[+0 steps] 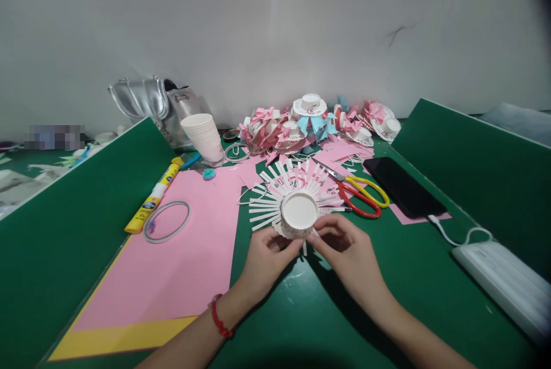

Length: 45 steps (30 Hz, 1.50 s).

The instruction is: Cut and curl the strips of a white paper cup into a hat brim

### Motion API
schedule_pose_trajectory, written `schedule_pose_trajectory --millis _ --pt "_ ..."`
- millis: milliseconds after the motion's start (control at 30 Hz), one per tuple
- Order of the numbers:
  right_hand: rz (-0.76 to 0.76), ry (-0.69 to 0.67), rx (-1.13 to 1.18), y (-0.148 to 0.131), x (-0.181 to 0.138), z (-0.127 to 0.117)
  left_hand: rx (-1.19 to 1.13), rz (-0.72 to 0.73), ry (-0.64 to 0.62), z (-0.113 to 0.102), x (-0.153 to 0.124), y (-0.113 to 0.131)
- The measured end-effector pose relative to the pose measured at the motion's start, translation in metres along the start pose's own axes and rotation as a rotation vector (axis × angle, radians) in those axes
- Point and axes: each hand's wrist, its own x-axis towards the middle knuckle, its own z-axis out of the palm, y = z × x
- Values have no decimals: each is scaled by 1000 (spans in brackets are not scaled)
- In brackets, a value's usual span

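My left hand [267,249] and right hand [340,241] pinch the paper cup [298,212]; it's light and crushable, so I'd grip its base, not the strips.

You face a plain white wall [275,24] with 1 dark crack [398,33]; your green table [430,277] sits between 2 slanted boards, the left board [64,231] and the right board [482,168].

Head cam only: faces fwd/down, close over left hand [267,257] & right hand [344,248]; flat green tabletop [422,283] below, plain white wall [275,24] beyond.
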Motion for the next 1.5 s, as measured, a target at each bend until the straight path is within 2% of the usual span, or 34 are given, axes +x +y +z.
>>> schedule_pose_trajectory --millis 167,367,600,733,1000,1100,1233,1400,1500 --pt "-19 -32 -50 -1 0 0 -25 -15 33 0 1 2" --pt "-105 9 -160 -5 0 -6 -66 -36 110 0 2 -1" --pt "-148 -134 -291 0 -1 1 -202 -58 37 -5 6 -11" --pt "-101 -127 -314 1 -1 3 -257 -111 -6 -6 8 -14" --pt "-143 -138 -365 -1 -2 3 -165 -127 25 -5 6 -11" --pt "-220 -158 -437 0 -4 3 -135 -103 52 -3 4 -9" --pt "-405 -186 -671 5 -6 -1 -117 -91 76 -2 4 -8" --pt "-661 -44 -900 7 -9 -5 -105 -81 86 -3 6 -10" --pt "-740 51 -936 4 -10 -4 -54 -66 114 -2 5 -10"
